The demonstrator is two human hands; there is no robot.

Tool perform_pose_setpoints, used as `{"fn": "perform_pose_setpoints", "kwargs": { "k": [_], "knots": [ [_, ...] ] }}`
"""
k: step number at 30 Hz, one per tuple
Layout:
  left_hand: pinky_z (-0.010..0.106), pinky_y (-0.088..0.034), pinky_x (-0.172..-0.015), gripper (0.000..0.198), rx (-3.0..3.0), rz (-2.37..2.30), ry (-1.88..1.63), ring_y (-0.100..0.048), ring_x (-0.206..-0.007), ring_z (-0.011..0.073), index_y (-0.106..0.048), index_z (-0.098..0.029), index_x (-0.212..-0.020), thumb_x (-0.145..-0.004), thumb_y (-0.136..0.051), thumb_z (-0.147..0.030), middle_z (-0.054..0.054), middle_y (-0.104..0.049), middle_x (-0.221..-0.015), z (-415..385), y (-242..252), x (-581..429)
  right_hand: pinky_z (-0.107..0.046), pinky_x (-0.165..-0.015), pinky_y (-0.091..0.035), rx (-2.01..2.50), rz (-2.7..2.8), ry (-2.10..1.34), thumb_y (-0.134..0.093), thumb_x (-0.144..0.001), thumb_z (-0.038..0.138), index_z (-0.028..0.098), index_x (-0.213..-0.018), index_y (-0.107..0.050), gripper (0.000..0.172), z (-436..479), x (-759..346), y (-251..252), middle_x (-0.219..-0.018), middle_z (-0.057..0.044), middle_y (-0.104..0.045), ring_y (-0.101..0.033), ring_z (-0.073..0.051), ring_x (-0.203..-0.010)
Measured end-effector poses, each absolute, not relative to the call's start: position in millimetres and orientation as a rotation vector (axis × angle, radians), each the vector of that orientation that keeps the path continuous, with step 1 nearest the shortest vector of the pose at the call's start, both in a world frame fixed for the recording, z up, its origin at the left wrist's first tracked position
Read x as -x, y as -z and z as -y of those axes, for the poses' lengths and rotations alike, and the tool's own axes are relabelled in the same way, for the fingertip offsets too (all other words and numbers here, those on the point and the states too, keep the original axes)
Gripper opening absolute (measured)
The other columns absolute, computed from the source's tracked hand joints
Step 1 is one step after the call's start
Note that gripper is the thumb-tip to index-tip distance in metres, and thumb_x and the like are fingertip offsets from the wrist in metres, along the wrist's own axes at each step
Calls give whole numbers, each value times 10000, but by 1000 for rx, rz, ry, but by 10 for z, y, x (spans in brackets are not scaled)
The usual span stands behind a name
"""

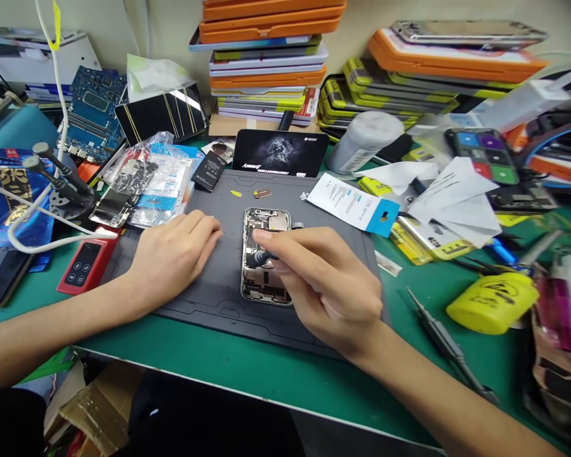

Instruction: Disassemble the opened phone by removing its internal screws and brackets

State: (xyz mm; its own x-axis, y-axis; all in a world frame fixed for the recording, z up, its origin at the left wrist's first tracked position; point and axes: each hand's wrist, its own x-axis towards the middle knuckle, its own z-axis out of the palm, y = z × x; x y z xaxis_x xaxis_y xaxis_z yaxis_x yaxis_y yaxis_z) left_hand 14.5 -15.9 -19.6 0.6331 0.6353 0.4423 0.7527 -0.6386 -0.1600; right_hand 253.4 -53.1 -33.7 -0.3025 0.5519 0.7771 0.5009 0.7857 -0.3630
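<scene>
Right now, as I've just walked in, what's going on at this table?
A person is bent over an opened phone on a dark mat, its inner parts showing. The right hand pinches a small dark tool over the phone; the fingers hide much of it. The left hand rests loosely curled on the mat, apart from the phone. A pointed grey tool lies on the green table, right of the mat.
</scene>
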Motion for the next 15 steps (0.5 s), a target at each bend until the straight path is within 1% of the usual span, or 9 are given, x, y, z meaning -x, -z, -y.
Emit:
{"fn": "perform_pose_setpoints", "kwargs": {
  "k": [2, 4, 7, 11, 15],
  "knots": [
    [316, -425, -626, 157, 2554, 1171, 543, -731, -822, 178, -649, -175, -1079, -1132, -518, -243, 14, -766, -974, 169, 182, -132, -349, -788, -646, 794, 1952, -51, -617, -958, -45, 324, -1562, -585, 708, 529, -2544, 337, -1083, -51, -771, -744, -200, -953],
    [307, -436, -647, 146, 2573, 1206, 562, -732, -827, 176, -640, -179, -1089, -1134, -517, -246, 9, -765, -975, 178, 177, -130, -348, -798, -650, 798, 1955, -69, -609, -943, -70, 310, -1566, -583, 731, 527, -2555, 339, -1117, -56, -782, -753, -200, -970],
    [308, -449, -677, 163, 2615, 1234, 526, -737, -865, 187, -635, -179, -1095, -1140, -492, -241, 15, -770, -988, 188, 183, -130, -348, -796, -648, 807, 1942, -53, -632, -944, -59, 322, -1554, -598, 720, 521, -2569, 344, -1086, -44, -792, -756, -197, -935],
    [333, -456, -683, 207, 2627, 1221, 436, -725, -892, 218, -645, -167, -1081, -1142, -464, -247, 36, -763, -993, 193, 194, -123, -371, -837, -659, 819, 1944, -76, -646, -958, -35, 295, -1563, -585, 692, 511, -2567, 364, -1173, -70, -800, -773, -221, -1008],
    [348, -463, -691, 235, 2631, 1210, 375, -706, -899, 232, -653, -160, -1058, -1139, -447, -240, 48, -750, -999, 200, 189, -119, -371, -778, -669, 833, 1933, -67, -667, -954, -22, 278, -1562, -583, 684, 510, -2548, 401, -1155, -74, -809, -769, -219, -943]
  ]
}}
